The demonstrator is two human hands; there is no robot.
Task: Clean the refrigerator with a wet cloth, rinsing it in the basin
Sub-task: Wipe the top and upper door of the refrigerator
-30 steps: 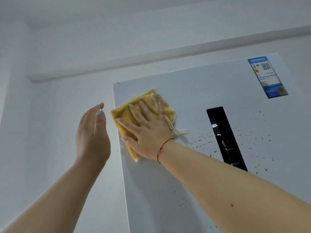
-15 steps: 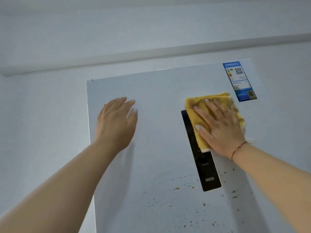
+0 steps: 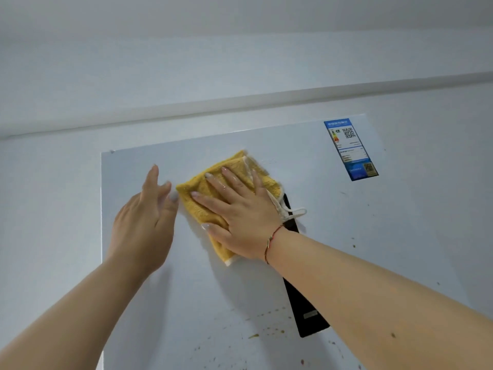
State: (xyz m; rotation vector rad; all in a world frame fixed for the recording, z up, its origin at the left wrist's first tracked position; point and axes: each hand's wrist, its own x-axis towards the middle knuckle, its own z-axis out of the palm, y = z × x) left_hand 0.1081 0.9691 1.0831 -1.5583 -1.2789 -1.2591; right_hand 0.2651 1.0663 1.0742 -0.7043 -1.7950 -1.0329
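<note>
Where right hand [image 3: 246,222] presses, cloth [image 3: 213,188] hidden

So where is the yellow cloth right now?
The yellow cloth lies flat on the upper fridge door, pressed under the right hand, just left of the black panel.

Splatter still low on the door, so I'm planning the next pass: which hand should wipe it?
Right. The right hand already presses the yellow cloth flat on the refrigerator door, above the brown specks. The left hand is open and holds nothing.
</note>
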